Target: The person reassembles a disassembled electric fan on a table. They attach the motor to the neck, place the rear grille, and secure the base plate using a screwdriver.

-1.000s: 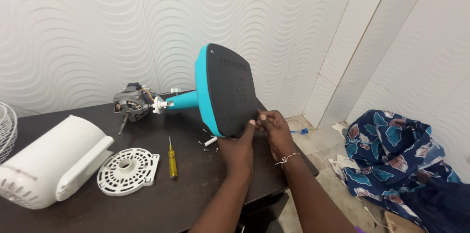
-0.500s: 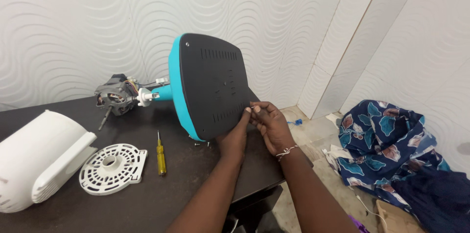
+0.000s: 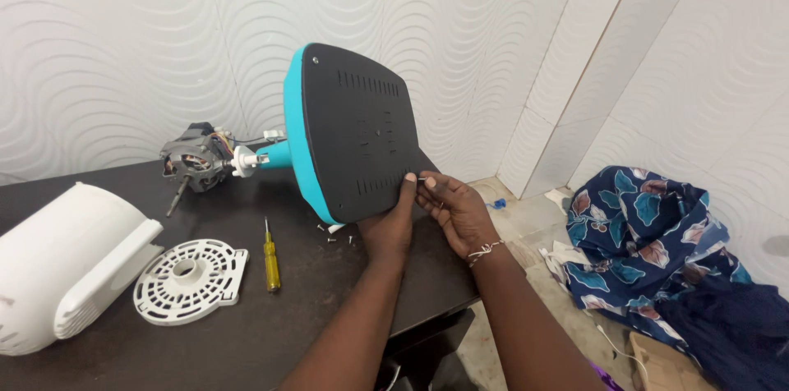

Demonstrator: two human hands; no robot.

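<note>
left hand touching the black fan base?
Touching. The head view shows the left hand with its thumb pressed on the lower right edge of the black fan base.

Dark brown table (image 3: 246, 333) along the wavy white wall carries, at left, a white plastic housing (image 3: 62, 264) with a white round vented plate (image 3: 189, 280) just beside it and a yellow-handled screwdriver (image 3: 270, 264) right of that. Further back lies a bare motor (image 3: 193, 163) with copper windings, joined by a teal stem to a teal base with a black underside (image 3: 357, 132), tipped up on its edge on the table, a few small screws (image 3: 337, 231) just below it. Tiled floor (image 3: 526, 223) right of the table holds a crumpled blue patterned cloth (image 3: 649, 243).
</note>
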